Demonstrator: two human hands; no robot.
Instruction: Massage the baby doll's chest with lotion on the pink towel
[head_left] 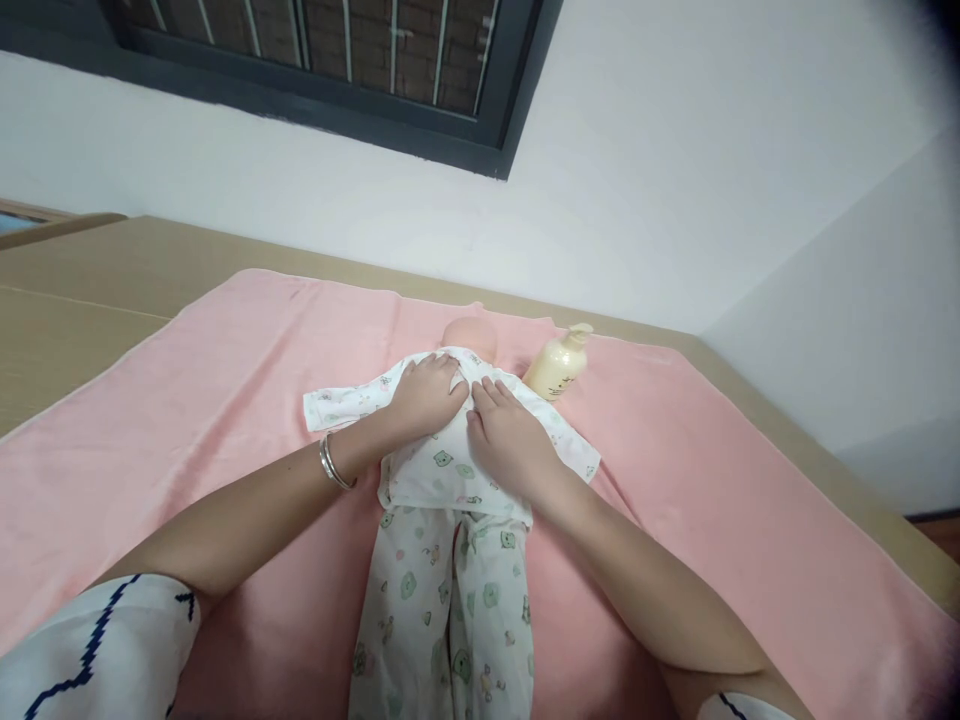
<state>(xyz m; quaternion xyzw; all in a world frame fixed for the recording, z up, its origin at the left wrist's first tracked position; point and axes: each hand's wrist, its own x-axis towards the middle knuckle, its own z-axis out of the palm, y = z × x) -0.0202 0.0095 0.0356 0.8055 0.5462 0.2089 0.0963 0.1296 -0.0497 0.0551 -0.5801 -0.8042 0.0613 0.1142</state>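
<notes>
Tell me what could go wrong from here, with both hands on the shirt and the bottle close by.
The right hand might knock over the pump bottle if it swings outward, since the bottle stands just beyond it, by the shirt.

The bangle worn behind the left hand could catch the shirt's fabric.

The creased pink cloth under everything might shift if pushed, perhaps making the bottle wobble.

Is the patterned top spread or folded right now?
Spread: the top lies with its sleeves reaching out to either side.
</notes>
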